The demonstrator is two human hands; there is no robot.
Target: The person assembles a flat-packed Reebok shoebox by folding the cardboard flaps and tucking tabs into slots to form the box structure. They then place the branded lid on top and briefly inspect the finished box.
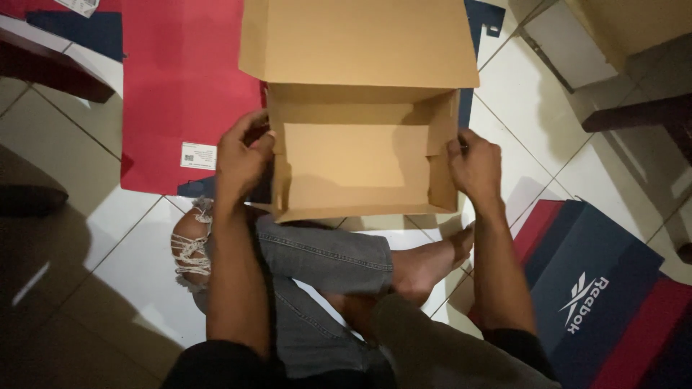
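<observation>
the open brown cardboard box (346, 162) sat on the white tiled floor (108, 238) just in front of the person's crossed legs, its lid flap standing up at the far side. the left hand (241, 155) gripped the box's left wall, fingers curled over its top edge. the right hand (476, 166) held the right wall the same way, fingers closed on it. a flat red cardboard sheet (180, 79) lay beside the box on the left, and a folded navy and red box (605, 302) rested near the right forearm.
</observation>
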